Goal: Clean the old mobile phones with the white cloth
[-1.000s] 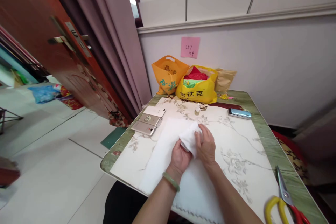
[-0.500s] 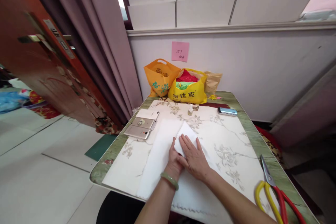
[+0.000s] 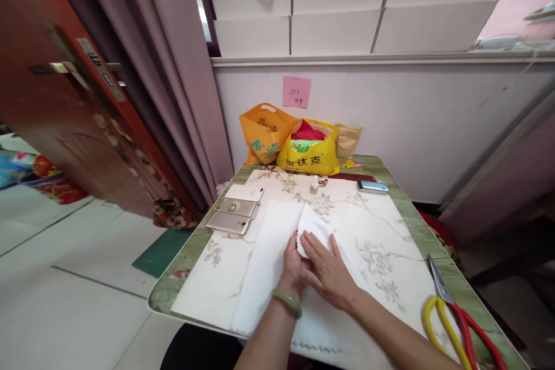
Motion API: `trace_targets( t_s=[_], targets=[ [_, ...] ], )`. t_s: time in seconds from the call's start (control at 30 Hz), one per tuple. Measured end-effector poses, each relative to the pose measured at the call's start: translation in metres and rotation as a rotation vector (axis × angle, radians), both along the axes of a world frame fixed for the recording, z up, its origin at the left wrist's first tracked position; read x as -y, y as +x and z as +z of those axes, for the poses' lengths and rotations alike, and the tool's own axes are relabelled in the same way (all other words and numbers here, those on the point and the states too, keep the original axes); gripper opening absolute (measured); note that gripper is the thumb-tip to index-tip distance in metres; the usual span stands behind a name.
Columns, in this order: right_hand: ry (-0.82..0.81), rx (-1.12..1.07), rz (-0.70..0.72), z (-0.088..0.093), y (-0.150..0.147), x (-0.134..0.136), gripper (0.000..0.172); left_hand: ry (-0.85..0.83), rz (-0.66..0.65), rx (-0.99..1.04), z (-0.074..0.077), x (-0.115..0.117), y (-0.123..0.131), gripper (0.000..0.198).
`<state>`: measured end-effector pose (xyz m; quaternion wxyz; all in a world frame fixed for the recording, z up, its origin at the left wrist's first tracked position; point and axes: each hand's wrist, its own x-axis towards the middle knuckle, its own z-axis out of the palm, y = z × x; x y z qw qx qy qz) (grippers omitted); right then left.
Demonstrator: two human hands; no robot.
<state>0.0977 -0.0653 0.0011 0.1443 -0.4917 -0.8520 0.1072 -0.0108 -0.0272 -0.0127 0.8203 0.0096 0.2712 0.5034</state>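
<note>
A white cloth (image 3: 269, 260) with a zigzag-cut edge lies spread at the near middle of the table. One pointed corner, the folded part (image 3: 313, 224), stands between my hands. My left hand (image 3: 295, 266), with a green bangle at the wrist, cups this folded part from the left and below; most of its fingers are hidden behind the cloth and the other hand. Flat on top of the fold rests my right hand (image 3: 327, 269), fingers stretched out, its thumb reaching across the left palm.
Scissors (image 3: 444, 295) with yellow and red handles lie at the right edge. Three phones (image 3: 234, 208) sit on the left. Farther back are a small bottle (image 3: 314, 185), a blue case (image 3: 373, 187), an orange bag (image 3: 264, 136) and a yellow bag (image 3: 307, 156).
The view has shifted slightly. Both hands stay on the folded cloth, the right one still flat on it, with little visible movement.
</note>
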Motion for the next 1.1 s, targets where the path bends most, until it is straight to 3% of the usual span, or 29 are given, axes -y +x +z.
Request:
trace_targets(
  t_s=[0.27,0.57,0.8,0.87,1.0,1.1],
  targets=[
    [-0.112,0.019,-0.250,0.006,0.006,-0.053,0.066,0.208,0.188,-0.035,0.003,-0.005,0.006,0.033],
    [0.010,0.007,0.015,0.006,0.011,0.014,0.067,0.066,0.163,-0.051,-0.006,-0.004,0.004,0.032],
    [-0.052,-0.005,-0.151,0.011,0.008,-0.031,0.062,0.154,0.150,-0.092,-0.006,-0.003,0.002,0.029],
    [-0.062,-0.007,-0.182,0.011,0.005,-0.032,0.063,0.181,0.160,-0.089,-0.005,-0.001,0.000,0.028],
    [-0.038,-0.026,-0.053,0.013,0.001,0.002,0.065,0.106,0.103,-0.077,-0.003,0.004,-0.003,0.025],
    [-0.006,-0.079,0.057,0.020,0.005,0.030,0.064,0.069,0.063,-0.082,-0.003,0.004,-0.005,0.040]
  ],
)
